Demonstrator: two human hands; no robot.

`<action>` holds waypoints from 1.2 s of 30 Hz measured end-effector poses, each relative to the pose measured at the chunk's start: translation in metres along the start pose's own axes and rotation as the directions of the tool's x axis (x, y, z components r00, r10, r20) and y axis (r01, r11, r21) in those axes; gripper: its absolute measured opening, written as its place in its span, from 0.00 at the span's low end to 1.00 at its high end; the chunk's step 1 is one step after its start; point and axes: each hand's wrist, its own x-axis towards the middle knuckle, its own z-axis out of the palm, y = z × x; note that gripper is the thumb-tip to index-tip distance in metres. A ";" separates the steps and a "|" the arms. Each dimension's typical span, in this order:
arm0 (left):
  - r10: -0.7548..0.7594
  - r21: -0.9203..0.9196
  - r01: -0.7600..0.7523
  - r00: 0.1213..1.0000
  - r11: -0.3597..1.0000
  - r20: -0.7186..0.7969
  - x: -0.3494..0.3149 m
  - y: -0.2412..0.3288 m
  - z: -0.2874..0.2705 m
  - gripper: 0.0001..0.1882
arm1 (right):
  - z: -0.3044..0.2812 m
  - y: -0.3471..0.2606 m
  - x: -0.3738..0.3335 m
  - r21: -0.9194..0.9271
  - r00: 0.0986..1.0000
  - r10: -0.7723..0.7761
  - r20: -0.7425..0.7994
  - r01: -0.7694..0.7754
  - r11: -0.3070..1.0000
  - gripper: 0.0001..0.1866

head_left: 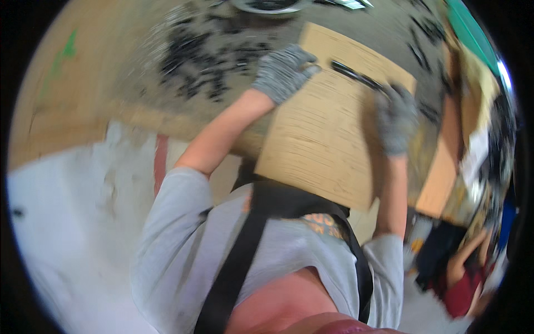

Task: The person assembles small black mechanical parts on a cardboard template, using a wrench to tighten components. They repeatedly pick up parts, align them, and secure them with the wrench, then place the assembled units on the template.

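One worktable spreads before me, and one tan cardboard sheet slants over its near edge toward my waist. One bowl is cut off at the top. My two hands wear grey gloves: my left hand reaches forward at the sheet's left edge, thumb and forefinger slightly apart; my right hand points forward at its right, fingers curled by the end of one black rod over the sheet; blur hides whether they grip it. Small black pieces lie too smeared to count
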 end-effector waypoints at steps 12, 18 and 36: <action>-0.600 0.517 0.618 0.767 0.593 -0.228 -0.153 -0.064 -0.076 0.49 | 0.006 0.086 -0.095 0.457 0.793 0.608 -0.044 -0.525 0.718 0.13; -0.454 0.397 0.512 0.859 0.762 -0.238 -0.100 -0.094 -0.041 0.35 | 0.006 0.086 -0.093 0.263 0.877 0.479 -0.026 -0.457 0.850 0.13; -0.356 -0.402 0.312 0.934 0.861 -0.037 -0.031 -0.048 -0.032 0.11 | -0.005 0.073 -0.086 0.587 0.606 0.792 0.071 -0.668 0.458 0.16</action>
